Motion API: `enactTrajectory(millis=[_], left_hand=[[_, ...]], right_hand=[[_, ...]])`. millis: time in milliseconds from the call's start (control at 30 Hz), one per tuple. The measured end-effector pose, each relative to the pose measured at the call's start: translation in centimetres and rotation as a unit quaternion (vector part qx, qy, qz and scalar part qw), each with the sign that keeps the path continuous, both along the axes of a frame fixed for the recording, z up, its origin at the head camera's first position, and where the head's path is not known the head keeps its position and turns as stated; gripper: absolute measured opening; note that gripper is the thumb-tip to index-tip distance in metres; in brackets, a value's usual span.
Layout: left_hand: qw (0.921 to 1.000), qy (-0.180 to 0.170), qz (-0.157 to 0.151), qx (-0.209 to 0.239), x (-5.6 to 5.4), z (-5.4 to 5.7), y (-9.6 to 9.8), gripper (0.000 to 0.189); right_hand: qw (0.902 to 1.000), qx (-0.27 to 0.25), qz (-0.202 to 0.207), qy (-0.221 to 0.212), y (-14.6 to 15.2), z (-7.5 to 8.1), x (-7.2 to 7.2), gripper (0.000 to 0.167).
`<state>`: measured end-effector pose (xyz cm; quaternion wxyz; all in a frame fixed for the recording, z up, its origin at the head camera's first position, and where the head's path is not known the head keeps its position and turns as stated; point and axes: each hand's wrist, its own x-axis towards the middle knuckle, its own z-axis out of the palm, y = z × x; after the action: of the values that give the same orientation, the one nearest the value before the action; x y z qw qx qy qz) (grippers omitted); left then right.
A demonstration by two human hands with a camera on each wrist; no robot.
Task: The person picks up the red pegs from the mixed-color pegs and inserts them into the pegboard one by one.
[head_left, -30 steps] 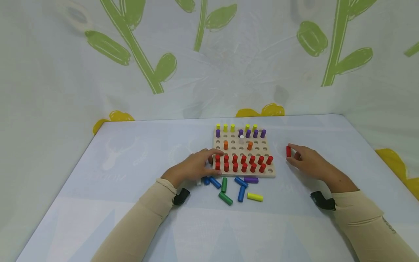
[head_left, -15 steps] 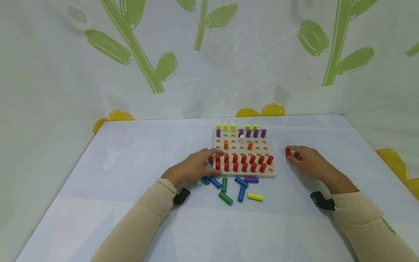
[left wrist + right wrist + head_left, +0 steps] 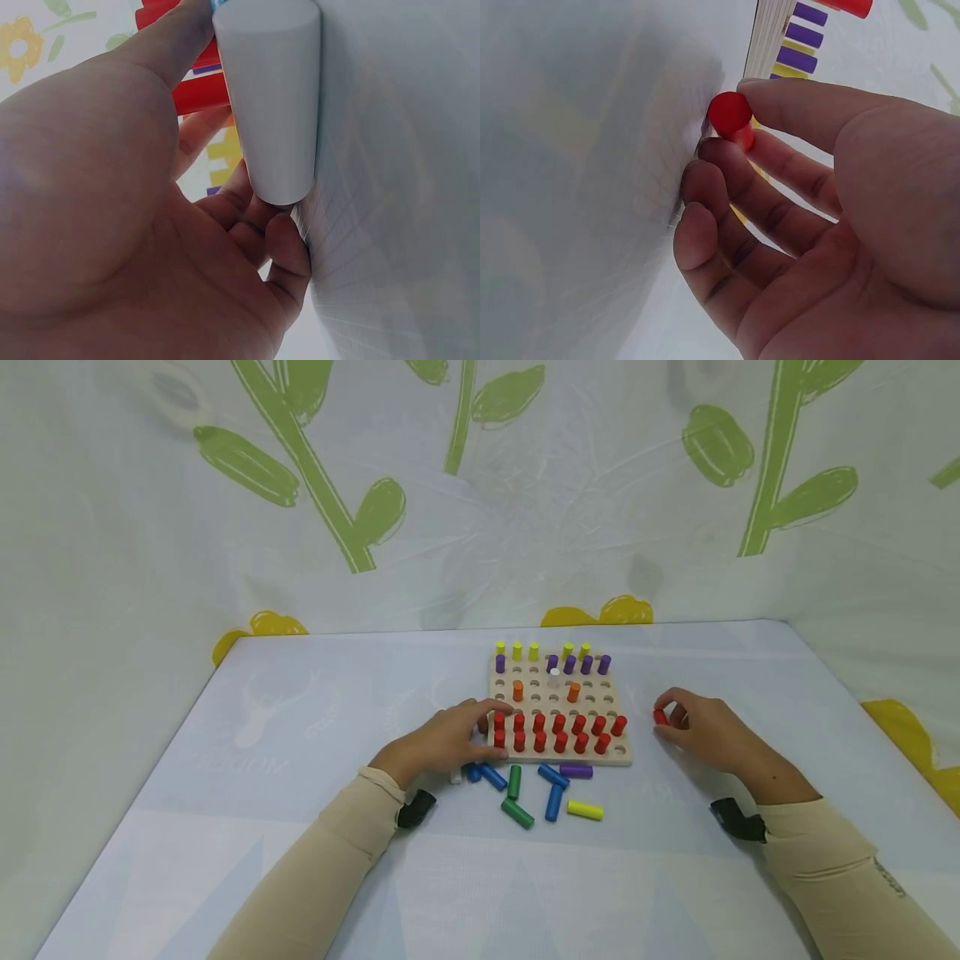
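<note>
A wooden pegboard point(image 3: 617, 702) lies on the table with red, orange, purple and yellow pegs and one pale peg standing in it. My left hand point(image 3: 442, 739) holds the board at its front left corner, thumb and forefinger curved about the end red pegs. In the left wrist view a white peg point(image 3: 270, 97) lies on the table close to that hand point(image 3: 135, 202). To the right of the board, my right hand point(image 3: 705, 731) pinches a red peg point(image 3: 731, 112) between thumb and fingers, low over the table. Whether the peg touches the table I cannot tell.
In front of the board lie loose pegs: green point(image 3: 517, 813), blue point(image 3: 553, 803), purple point(image 3: 576, 772) and yellow point(image 3: 585, 811). A patterned cloth wall point(image 3: 480, 543) rises behind the table point(image 3: 480, 893).
The red peg in my right hand has tipped from upright and now shows mostly its end; the fingers have curled further around it. My left hand stays in place.
</note>
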<state>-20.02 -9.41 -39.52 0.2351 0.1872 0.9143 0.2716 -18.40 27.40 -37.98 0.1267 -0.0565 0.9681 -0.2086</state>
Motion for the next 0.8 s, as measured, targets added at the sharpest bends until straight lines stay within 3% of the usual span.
enactTrajectory(millis=[433,800], left_hand=[[1.0,-0.001,0.001,0.001,0.0,0.0,0.0,0.07],[1.0,-0.004,0.004,0.002,0.0,0.0,0.0,0.07]], right_hand=[[0.9999,-0.006,-0.004,-0.009,-0.7,0.4,0.2,0.04],[0.9981,-0.033,0.033,0.04,-1.3,1.1,1.0,0.035]])
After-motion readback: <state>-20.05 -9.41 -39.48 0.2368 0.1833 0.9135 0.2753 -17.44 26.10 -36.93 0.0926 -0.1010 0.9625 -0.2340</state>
